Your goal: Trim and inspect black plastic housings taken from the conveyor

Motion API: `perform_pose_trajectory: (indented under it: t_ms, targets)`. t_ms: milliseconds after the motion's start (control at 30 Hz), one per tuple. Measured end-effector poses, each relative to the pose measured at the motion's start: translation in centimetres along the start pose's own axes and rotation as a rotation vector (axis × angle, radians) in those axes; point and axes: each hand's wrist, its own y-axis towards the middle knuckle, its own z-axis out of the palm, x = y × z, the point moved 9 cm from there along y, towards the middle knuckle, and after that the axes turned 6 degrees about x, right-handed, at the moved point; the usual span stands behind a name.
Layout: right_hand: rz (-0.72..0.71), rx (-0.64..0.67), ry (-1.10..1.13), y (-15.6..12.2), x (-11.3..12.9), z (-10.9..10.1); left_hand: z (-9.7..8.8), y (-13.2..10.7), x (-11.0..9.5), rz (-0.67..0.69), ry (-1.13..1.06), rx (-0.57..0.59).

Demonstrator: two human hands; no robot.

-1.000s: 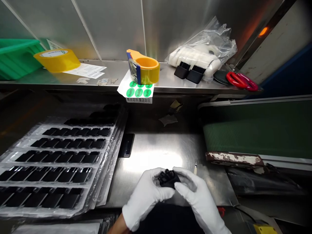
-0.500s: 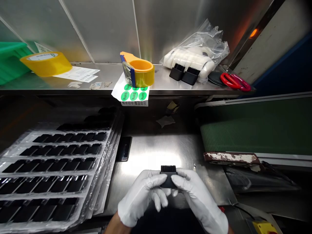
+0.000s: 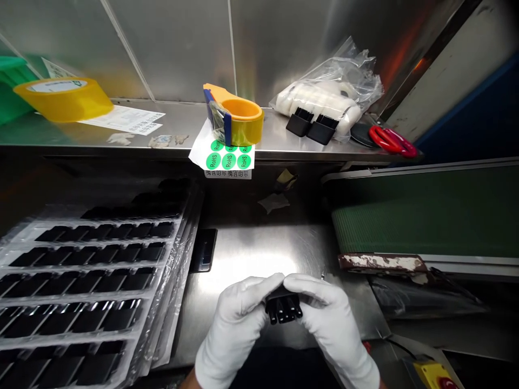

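Between both gloved hands is a small black plastic housing (image 3: 283,309), its pronged or slotted end turned toward me. My left hand (image 3: 239,319) grips its left side, thumb and fingers closed along the upper edge. From the other side my right hand (image 3: 330,316) holds it the same way, and the fingertips of the two hands nearly meet above it. Parts of the housing are covered by the white gloves. Beneath the hands lies the steel worktop (image 3: 251,248). To the left, plastic trays (image 3: 156,302) are stacked, the top one holding rows of similar black pieces (image 3: 87,281).
A black phone (image 3: 204,250) lies beside the trays. On the shelf are a tape dispenser (image 3: 243,121), RoHS stickers (image 3: 229,161), a yellow tape roll (image 3: 65,100), two black housings (image 3: 322,129), a plastic bag (image 3: 324,102) and red-handled scissors (image 3: 385,139). A green conveyor belt (image 3: 425,210) runs at right.
The black housing has been turned over so its pronged end faces me instead of away. Both hands have rotated with it, fingers now above it. The view has shifted slightly.
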Motion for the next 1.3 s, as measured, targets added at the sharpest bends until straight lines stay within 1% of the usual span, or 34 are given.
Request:
perform_pose_trajectory:
  t_ms: [67,133,233,300,367,433,467,500,533,567,633,667,700,733,800,867,933,1033,1100,1167,1233,1300]
  targets:
    - [-0.165,0.043,-0.024,-0.5,1.1,0.6,0.0,-0.6,-0.7,0.163,0.091,0.034]
    - [-0.234,0.062,-0.069,-1.1,1.5,1.1,0.1,-1.2,-1.2,0.279,0.19,0.065]
    - [-0.25,0.026,-0.171,-1.9,1.3,1.1,0.1,-1.4,-1.5,0.364,0.297,0.078]
    - [-0.251,-0.025,-0.227,-2.5,1.1,0.6,0.3,-1.2,-1.2,0.404,0.326,0.091]
    - [-0.24,-0.091,-0.264,-3.2,0.9,-0.2,0.8,-0.7,-0.5,0.423,0.324,0.124]
    - [-0.205,-0.147,-0.269,-3.9,0.7,-1.2,1.8,-0.1,0.5,0.41,0.273,0.18]
    - [-0.162,-0.175,-0.268,-4.3,0.5,-1.8,2.3,0.2,1.2,0.373,0.212,0.212]
    - [-0.095,-0.202,-0.262,-4.7,0.2,-2.3,3.0,0.6,2.0,0.292,0.131,0.246]
    - [-0.009,-0.225,-0.237,-5.2,-0.3,-2.9,3.8,0.8,3.1,0.162,0.038,0.276]
    - [0.082,-0.247,-0.195,-5.8,-0.9,-3.4,4.8,0.8,4.4,-0.007,-0.062,0.306]
    - [0.242,-0.287,-0.08,-7.2,-2.1,-4.1,7.2,-0.4,6.5,-0.361,-0.273,0.349]
    - [0.29,-0.298,-0.024,-7.9,-2.5,-4.3,8.5,-1.3,6.9,-0.482,-0.375,0.352]
    - [0.315,-0.308,0.017,-8.7,-2.9,-4.6,9.6,-2.0,6.9,-0.547,-0.471,0.339]
    - [0.327,-0.316,0.041,-9.3,-3.1,-4.9,10.6,-2.5,6.7,-0.564,-0.559,0.317]
    - [0.327,-0.307,0.071,-10.7,-3.3,-5.6,12.3,-3.4,6.2,-0.535,-0.667,0.26]
    - [0.311,-0.272,0.095,-12.1,-3.0,-6.3,14.1,-4.2,6.1,-0.49,-0.715,0.225]
    - [0.308,-0.253,0.104,-13.9,-2.6,-7.5,16.2,-5.2,6.3,-0.445,-0.729,0.196]
    - [0.311,-0.231,0.126,-16.8,-3.2,-9.8,19.6,-7.2,7.5,-0.425,-0.693,0.115]
    - [0.312,-0.176,0.134,-18.5,-5.0,-11.2,21.8,-9.1,8.9,-0.437,-0.663,0.039]
    - [0.352,-0.084,0.063,-19.9,-8.1,-12.2,23.1,-11.7,10.8,-0.439,-0.625,-0.077]
    - [0.431,0.039,-0.068,-21.5,-12.1,-12.3,23.1,-15.4,13.1,-0.447,-0.555,-0.258]
    - [0.516,0.22,-0.185,-23.6,-15.9,-11.1,22.4,-20.7,15.8,-0.493,-0.468,-0.485]
